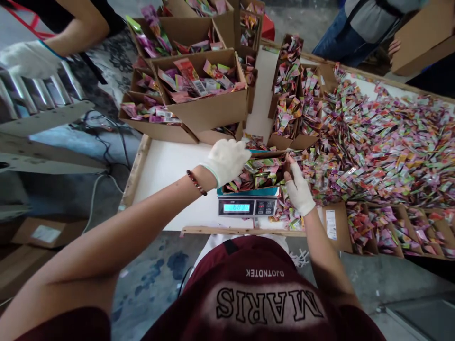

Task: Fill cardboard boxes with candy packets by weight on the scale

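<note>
A cardboard box full of colourful sachets sits on a digital scale at the near edge of the white table. My left hand, in a white glove, grips the box's left end. On the box's right end rests my gloved right hand, its fingers closed on the rim. A bead bracelet circles my left wrist. The scale's display is lit.
A huge heap of sachets covers the table's right half. Filled cardboard boxes are stacked at the back left and along the near right edge. One person's gloved hand is at far left; another person stands far right.
</note>
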Tool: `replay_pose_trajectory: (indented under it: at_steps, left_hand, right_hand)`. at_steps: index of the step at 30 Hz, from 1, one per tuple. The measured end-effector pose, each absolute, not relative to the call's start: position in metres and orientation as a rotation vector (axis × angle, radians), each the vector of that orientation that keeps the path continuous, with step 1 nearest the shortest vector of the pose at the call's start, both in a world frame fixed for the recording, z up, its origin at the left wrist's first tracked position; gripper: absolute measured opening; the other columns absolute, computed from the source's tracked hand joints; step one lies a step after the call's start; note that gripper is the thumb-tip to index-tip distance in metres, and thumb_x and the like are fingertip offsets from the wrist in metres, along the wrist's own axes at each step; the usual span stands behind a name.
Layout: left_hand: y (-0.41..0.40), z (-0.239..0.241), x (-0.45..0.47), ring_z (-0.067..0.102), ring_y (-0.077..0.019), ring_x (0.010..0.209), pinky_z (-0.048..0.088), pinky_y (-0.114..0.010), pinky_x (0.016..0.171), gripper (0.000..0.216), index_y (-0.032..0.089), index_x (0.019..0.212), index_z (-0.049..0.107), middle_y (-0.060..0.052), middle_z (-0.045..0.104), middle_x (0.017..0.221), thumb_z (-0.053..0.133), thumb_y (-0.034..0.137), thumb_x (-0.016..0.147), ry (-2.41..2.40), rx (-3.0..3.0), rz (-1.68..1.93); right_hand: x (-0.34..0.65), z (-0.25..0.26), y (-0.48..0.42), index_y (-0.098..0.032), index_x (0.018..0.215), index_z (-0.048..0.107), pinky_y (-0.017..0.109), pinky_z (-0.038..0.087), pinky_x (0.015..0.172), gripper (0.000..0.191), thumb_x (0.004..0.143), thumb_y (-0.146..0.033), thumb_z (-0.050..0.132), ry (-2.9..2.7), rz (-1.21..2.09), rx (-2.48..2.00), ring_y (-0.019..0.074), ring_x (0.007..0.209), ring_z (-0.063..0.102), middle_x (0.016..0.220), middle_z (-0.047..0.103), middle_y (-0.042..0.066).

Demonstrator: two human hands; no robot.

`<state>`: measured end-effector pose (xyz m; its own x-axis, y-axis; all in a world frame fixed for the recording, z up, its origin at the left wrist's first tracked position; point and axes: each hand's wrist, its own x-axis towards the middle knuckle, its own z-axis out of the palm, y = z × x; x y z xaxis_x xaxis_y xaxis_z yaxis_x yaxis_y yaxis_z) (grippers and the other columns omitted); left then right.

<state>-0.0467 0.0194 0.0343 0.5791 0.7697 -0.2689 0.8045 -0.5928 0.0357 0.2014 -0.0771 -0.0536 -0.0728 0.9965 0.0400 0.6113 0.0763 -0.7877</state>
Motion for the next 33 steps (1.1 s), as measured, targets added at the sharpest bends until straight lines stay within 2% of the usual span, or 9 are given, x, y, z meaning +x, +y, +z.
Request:
replay_pose_trajectory:
  at_steps: [3,8,11,14,17,21,24,27,33]
  left_hand:
    - [0.016,0.019,-0.062,0.065,-0.0276,0.101,0.042,-0.036,0.077,0.021,0.014,0.096,0.073,-0.015,0.067,0.107,0.053,0.010,0.091,1.322,2.684,-0.414]
    - [0.016,0.049,-0.058,0.065,-0.0261,0.098,0.045,-0.037,0.077,0.021,0.014,0.093,0.072,-0.013,0.067,0.104,0.051,0.016,0.093,1.346,2.721,-0.090]
    - [0.017,0.076,-0.042,0.067,-0.0242,0.103,0.053,-0.037,0.084,0.026,0.015,0.110,0.070,-0.012,0.069,0.113,0.052,0.028,0.098,1.190,2.614,0.457]
    - [0.012,0.092,-0.027,0.061,-0.0273,0.128,0.056,-0.041,0.098,0.049,0.016,0.136,0.060,-0.016,0.061,0.140,0.060,0.046,0.097,0.777,2.454,0.870]
    - [0.003,0.088,-0.030,0.058,-0.0277,0.135,0.055,-0.044,0.106,0.050,0.017,0.139,0.058,-0.017,0.057,0.148,0.061,0.044,0.097,0.625,2.374,0.851]
    - [-0.012,0.059,-0.062,0.064,-0.0276,0.128,0.055,-0.044,0.107,0.038,0.014,0.128,0.066,-0.018,0.065,0.138,0.060,0.038,0.099,0.778,2.289,0.766]
    - [-0.026,0.034,-0.090,0.068,-0.0275,0.118,0.057,-0.044,0.103,0.034,0.013,0.116,0.071,-0.017,0.069,0.129,0.061,0.039,0.097,0.987,2.145,0.815]
    - [-0.043,0.015,-0.111,0.071,-0.0254,0.108,0.059,-0.040,0.096,0.029,0.015,0.106,0.073,-0.014,0.072,0.123,0.061,0.039,0.096,1.189,1.949,0.848]
    - [-0.081,-0.007,-0.137,0.070,-0.0202,0.092,0.060,-0.035,0.087,0.033,0.016,0.111,0.070,-0.013,0.072,0.121,0.060,0.043,0.095,1.437,1.619,0.839]
  right_hand:
    - [0.205,-0.054,-0.079,-0.020,0.165,0.031,0.042,0.024,0.132,0.064,0.107,-0.046,0.039,-1.751,0.834,-1.562,0.0210,0.158,0.032,0.169,0.036,0.010]
    - [0.205,-0.063,-0.081,-0.019,0.161,0.038,0.044,0.031,0.130,0.064,0.107,-0.051,0.039,-1.686,0.815,-1.625,0.0228,0.152,0.043,0.162,0.047,0.013]
    - [0.201,-0.064,-0.083,-0.016,0.156,0.046,0.045,0.038,0.126,0.061,0.108,-0.052,0.033,-1.694,0.680,-1.706,0.0245,0.148,0.047,0.158,0.051,0.015]
    - [0.197,-0.058,-0.089,-0.015,0.154,0.046,0.046,0.043,0.122,0.057,0.109,-0.046,0.029,-1.790,0.558,-1.684,0.0255,0.145,0.050,0.154,0.054,0.016]
    - [0.196,-0.048,-0.091,-0.016,0.151,0.048,0.048,0.042,0.122,0.053,0.107,-0.042,0.036,-1.812,0.512,-1.662,0.0268,0.144,0.050,0.151,0.056,0.017]
    - [0.194,-0.027,-0.079,-0.019,0.139,0.059,0.049,0.043,0.118,0.040,0.104,-0.035,0.045,-1.935,0.400,-1.624,0.0274,0.135,0.055,0.135,0.066,0.015]
    - [0.180,-0.010,-0.059,-0.018,0.133,0.063,0.044,0.048,0.107,0.036,0.104,-0.029,0.045,-2.284,0.340,-1.650,0.0281,0.124,0.061,0.132,0.066,0.015]
    - [0.155,0.002,-0.037,-0.017,0.141,0.058,0.043,0.048,0.095,0.043,0.099,-0.026,0.052,-2.626,0.297,-1.856,0.0297,0.111,0.065,0.138,0.062,0.017]
    - [0.136,0.007,-0.006,-0.020,0.130,0.066,0.039,0.044,0.090,0.036,0.100,-0.019,0.045,-2.779,0.235,-2.033,0.0266,0.105,0.069,0.122,0.071,0.015]
